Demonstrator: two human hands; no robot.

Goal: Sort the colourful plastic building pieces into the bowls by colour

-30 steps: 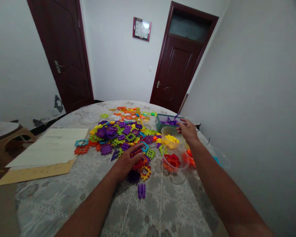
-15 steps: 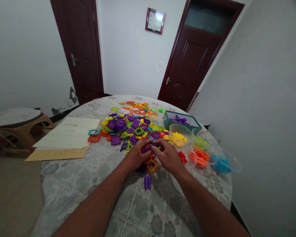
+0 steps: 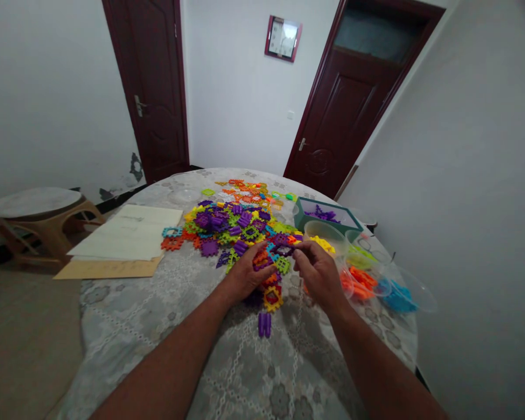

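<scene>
Two hands sit dead center, the left hand (image 3: 245, 274) and the right hand (image 3: 317, 274), close together at the front edge of a big pile of interlocking plastic pieces (image 3: 231, 230), which takes up the middle of the round table (image 3: 262, 373). Left one has its fingers curled around a red and purple clump (image 3: 261, 261), while the right one pinches a dark purple piece (image 3: 283, 251) between thumb and fingertips. Those two bits sit just beside each other, but I can't tell if they're actually joined. Right below the hands there's a yellow and red square piece (image 3: 273, 298), and nearer the camera a purple double piece (image 3: 265, 325) lies on its own on the lace-pattern tablecloth. Over to the upper right of the pile is a teal box (image 3: 328, 214) with purple pieces (image 3: 321, 213) inside. Clear bowls run along the right side of the table: one of yellow pieces (image 3: 321, 244) just past the right hand, then one of orange pieces (image 3: 361, 284), and one of blue pieces (image 3: 398, 298) at the far right. Left of the pile, a stack of pale paper (image 3: 126, 233) lies on a tan folder (image 3: 109, 269), and a low wooden stool (image 3: 32, 202) stands off at the left edge, with two dark red doors and a wall clock (image 3: 283, 38) behind.
</scene>
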